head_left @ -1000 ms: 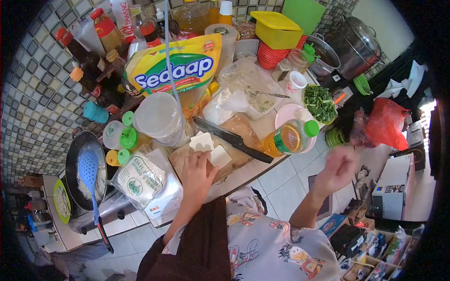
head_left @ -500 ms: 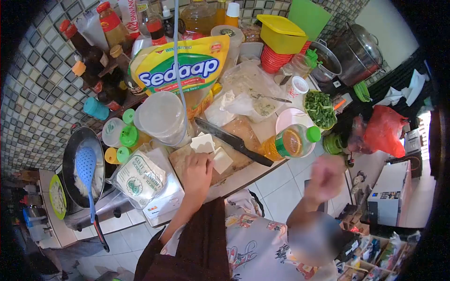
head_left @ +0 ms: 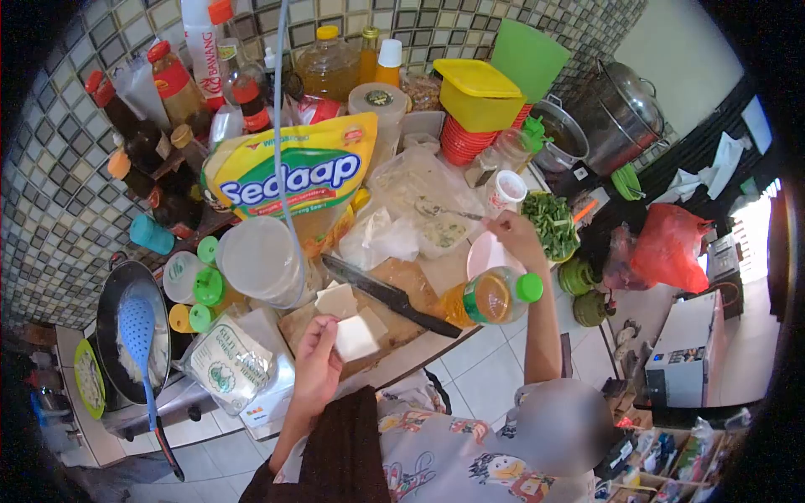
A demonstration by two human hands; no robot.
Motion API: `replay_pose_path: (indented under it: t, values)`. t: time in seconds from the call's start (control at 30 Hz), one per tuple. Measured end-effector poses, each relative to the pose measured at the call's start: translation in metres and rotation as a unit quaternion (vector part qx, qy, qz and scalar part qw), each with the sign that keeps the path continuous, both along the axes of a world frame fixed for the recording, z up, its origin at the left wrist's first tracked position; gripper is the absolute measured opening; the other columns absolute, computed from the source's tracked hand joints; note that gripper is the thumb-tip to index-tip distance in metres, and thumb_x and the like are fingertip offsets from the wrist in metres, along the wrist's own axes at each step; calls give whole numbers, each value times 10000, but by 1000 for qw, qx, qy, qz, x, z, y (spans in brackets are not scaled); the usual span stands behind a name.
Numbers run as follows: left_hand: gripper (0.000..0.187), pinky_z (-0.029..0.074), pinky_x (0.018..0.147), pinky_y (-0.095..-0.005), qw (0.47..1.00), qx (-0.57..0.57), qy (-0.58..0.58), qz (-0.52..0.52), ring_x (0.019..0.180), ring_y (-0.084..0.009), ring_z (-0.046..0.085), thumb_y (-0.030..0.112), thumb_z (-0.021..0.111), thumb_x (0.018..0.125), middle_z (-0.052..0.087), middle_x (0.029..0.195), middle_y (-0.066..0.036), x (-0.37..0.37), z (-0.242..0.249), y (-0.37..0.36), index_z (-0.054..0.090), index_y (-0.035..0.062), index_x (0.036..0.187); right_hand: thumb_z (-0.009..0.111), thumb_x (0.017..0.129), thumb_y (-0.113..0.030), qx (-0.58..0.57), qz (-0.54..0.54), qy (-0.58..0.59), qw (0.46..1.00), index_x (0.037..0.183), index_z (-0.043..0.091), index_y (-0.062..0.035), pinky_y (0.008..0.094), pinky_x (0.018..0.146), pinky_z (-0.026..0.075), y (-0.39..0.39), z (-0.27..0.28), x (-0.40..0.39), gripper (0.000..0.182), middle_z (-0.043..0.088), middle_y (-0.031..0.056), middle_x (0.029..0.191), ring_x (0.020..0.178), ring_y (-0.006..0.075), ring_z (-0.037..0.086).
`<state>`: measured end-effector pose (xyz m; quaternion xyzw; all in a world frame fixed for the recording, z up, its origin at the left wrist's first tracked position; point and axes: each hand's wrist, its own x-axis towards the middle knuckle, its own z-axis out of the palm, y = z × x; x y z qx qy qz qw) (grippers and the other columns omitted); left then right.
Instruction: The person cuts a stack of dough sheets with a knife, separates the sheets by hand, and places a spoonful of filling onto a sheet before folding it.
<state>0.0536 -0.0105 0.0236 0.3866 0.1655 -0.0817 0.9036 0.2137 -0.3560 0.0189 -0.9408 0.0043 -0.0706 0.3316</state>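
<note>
My left hand pinches a square white wonton wrapper by its edge, just above the wooden cutting board. More wrappers lie on the board behind it. Across the board rests a large knife with a black handle. My right hand reaches over the oil bottle, its fingers closed on the handle end of a spoon. The spoon's other end sits in a clear plastic container of pale filling with green flecks.
Near the right forearm stands an oil bottle with a green cap, beside a pink bowl. Chopped greens fill a bowl farther right. A wonton wrapper package lies left of the board. A pan holds a blue slotted spatula.
My left hand has lifted a wrapper off the board. My right hand has moved from the lower right up to the container and taken hold of the spoon. The whole view has shifted slightly.
</note>
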Motion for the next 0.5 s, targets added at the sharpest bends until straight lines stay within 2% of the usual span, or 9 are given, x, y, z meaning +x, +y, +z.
replay_pose_path:
  t: [0.03, 0.1, 0.17, 0.2, 0.27, 0.3, 0.37, 0.43, 0.5]
  values:
    - [100, 470, 640, -224, 999, -46, 29, -3, 758, -86, 552, 154, 477, 885, 545, 842, -17, 0, 0, 2, 503, 65, 921, 637, 747, -309, 2, 6, 17, 1000, 728, 545, 8, 310, 502, 394, 3, -2, 3, 331, 519, 109, 567, 511, 189, 489]
    - [115, 486, 689, -239, 998, -55, 39, -9, 809, -119, 566, 163, 477, 884, 553, 842, -34, 0, -5, 4, 516, 59, 914, 638, 746, -304, 5, 11, 34, 999, 726, 539, 8, 314, 501, 396, 10, -3, 11, 329, 518, 108, 564, 499, 195, 480]
    - [128, 489, 736, -237, 996, -60, 62, -17, 838, -144, 571, 159, 481, 881, 557, 853, -45, 1, -6, 4, 520, 42, 915, 624, 760, -237, -48, -40, -59, 996, 714, 527, 2, 307, 503, 407, 18, 2, 20, 262, 523, 113, 568, 519, 192, 520]
    - [107, 501, 756, -280, 994, -67, 84, -11, 871, -185, 584, 139, 484, 878, 541, 828, -38, 2, -6, 4, 514, 37, 889, 624, 760, -237, -48, -40, -58, 996, 714, 527, 2, 307, 503, 407, 27, 10, 22, 262, 523, 113, 568, 519, 192, 520]
    - [117, 503, 754, -285, 992, -80, 101, -6, 872, -187, 584, 145, 490, 875, 545, 838, -48, 3, -7, 3, 516, 32, 891, 573, 788, -151, 32, 13, -144, 989, 734, 506, -4, 305, 505, 427, 46, 25, 28, 171, 548, 123, 610, 553, 202, 574]
    - [128, 505, 753, -290, 989, -91, 116, -1, 874, -189, 584, 152, 495, 873, 550, 848, -59, 4, -9, 2, 518, 28, 893, 573, 788, -151, 31, 13, -144, 989, 734, 506, -4, 305, 505, 427, 53, 23, 34, 171, 548, 123, 610, 553, 202, 574]
    - [135, 505, 763, -316, 987, -92, 134, -10, 876, -207, 581, 146, 492, 872, 551, 852, -76, 6, -9, 2, 508, 21, 922, 512, 813, -92, 145, 64, -131, 979, 787, 490, -7, 299, 506, 441, 65, 18, 44, 91, 556, 130, 642, 573, 209, 601]
    - [149, 504, 773, -341, 983, -93, 154, -21, 878, -225, 579, 140, 490, 871, 553, 856, -93, 7, -8, 2, 498, 15, 951, 470, 830, -80, 122, 106, -152, 975, 849, 486, -15, 302, 515, 454, 69, 21, 51, 70, 562, 129, 672, 547, 216, 593]
    - [187, 489, 806, -417, 981, -106, 163, -27, 929, -290, 563, 123, 452, 877, 559, 935, -157, 8, -4, 0, 464, 5, 1022, 441, 823, -40, 75, 141, -183, 970, 886, 500, -17, 300, 523, 462, 69, 23, 56, 90, 565, 125, 683, 556, 217, 592]
